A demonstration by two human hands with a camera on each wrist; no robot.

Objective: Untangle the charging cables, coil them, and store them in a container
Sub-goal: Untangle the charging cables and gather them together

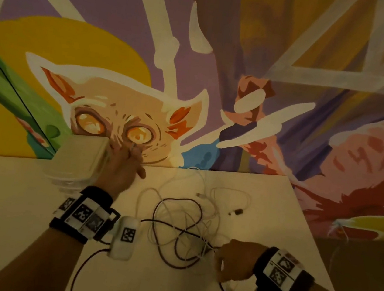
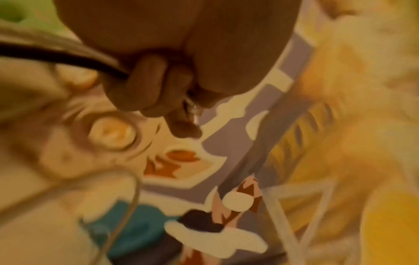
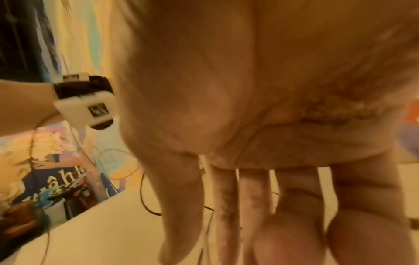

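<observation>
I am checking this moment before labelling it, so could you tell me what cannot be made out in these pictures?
- Head view: the left hand covers part of the clear container; contents unreadable.
- Left wrist view: motion blur; curled fingers hide what the dark cable ends in.
- Right wrist view: the right hand blocks the tangled cables.

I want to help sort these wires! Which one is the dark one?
The dark cable: it loops through the middle of the tangle, toward the right hand. The other cables in the pile are white.

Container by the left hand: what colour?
Clear, see-through plastic container, picking up the warm yellowish light. Shows best in the head view.
</observation>
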